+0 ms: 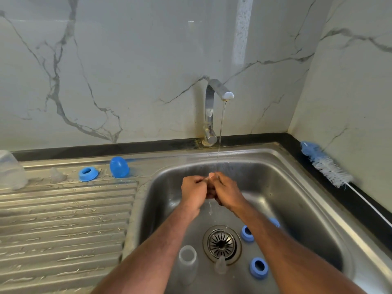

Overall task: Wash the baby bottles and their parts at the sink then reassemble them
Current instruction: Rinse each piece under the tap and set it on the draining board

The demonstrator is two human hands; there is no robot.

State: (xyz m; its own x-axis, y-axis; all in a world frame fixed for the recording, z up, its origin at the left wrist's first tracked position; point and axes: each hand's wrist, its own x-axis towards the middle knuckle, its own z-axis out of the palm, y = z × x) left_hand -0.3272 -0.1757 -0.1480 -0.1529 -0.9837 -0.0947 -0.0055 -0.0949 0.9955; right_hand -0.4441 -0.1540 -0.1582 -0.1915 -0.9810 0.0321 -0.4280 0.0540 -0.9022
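Observation:
My left hand [194, 193] and my right hand [227, 190] meet over the sink [297, 187] under a thin stream from the tap [212, 107]. Both have curled fingers pressed together around a small pale piece [212, 176] that looks like a clear teat; most of it is hidden. In the basin lie a clear bottle [187, 264], another clear teat [220, 266] by the drain [222, 244], and two blue rings [247, 233] [258, 268]. A further blue part [274, 221] peeks out behind my right forearm.
On the wet ribbed drainboard [63, 219] at the left stand an upturned clear bottle [10, 170], a clear teat [56, 176], a blue ring [87, 173] and a blue cap [119, 167]. A blue and white bottle brush [326, 166] lies on the black counter edge at the right.

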